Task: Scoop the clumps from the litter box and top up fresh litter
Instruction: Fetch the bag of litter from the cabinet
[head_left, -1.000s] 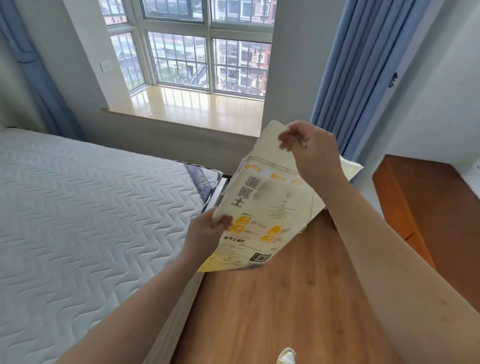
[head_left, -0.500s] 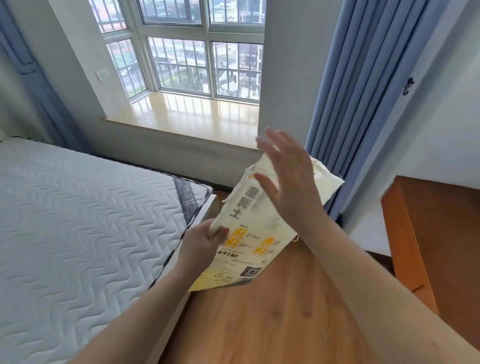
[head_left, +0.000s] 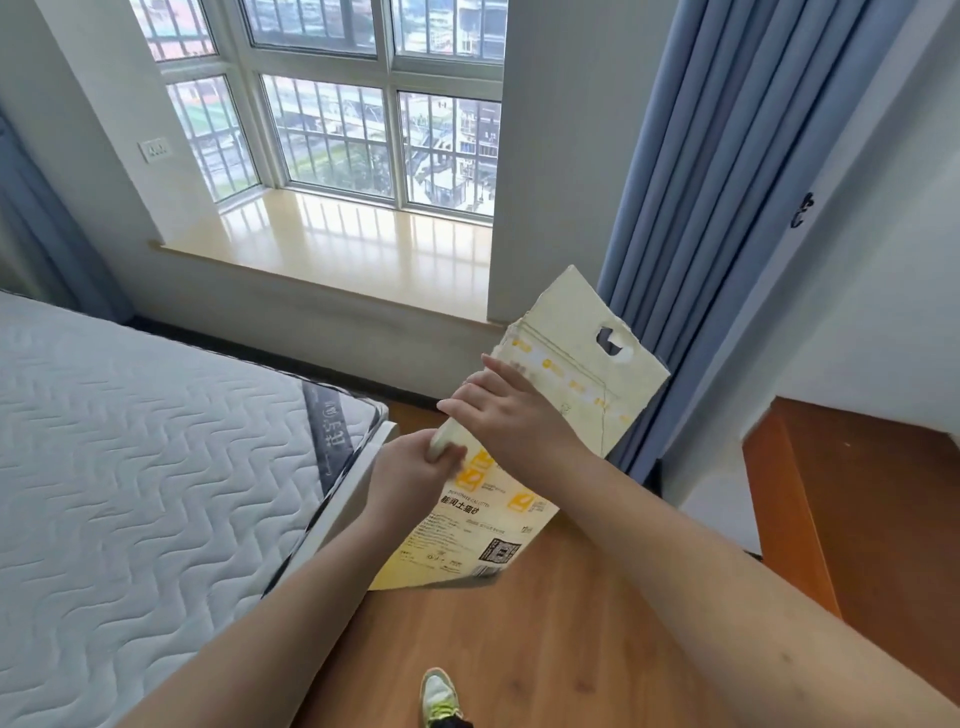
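Note:
A cream and yellow litter bag (head_left: 571, 364) with a punched handle hole near its top is held in the air above the wooden floor, tilted to the right. My left hand (head_left: 410, 478) grips its left edge at mid height. My right hand (head_left: 511, 415) lies across the bag's front just above the left hand, fingers closed over the same left edge. The bag looks flat and thin. No litter box or scoop is in view.
A bare quilted mattress (head_left: 130, 467) fills the left side. A bay window sill (head_left: 337, 244) runs behind. Blue curtains (head_left: 701, 182) hang at the right, beside an orange wooden cabinet (head_left: 841, 493). Wooden floor (head_left: 519, 649) lies below, with my shoe (head_left: 439, 696) on it.
My right hand let go of the bag's top, opened, then came down onto the bag's front near the left hand. The bag's top now stands free and the view has shifted.

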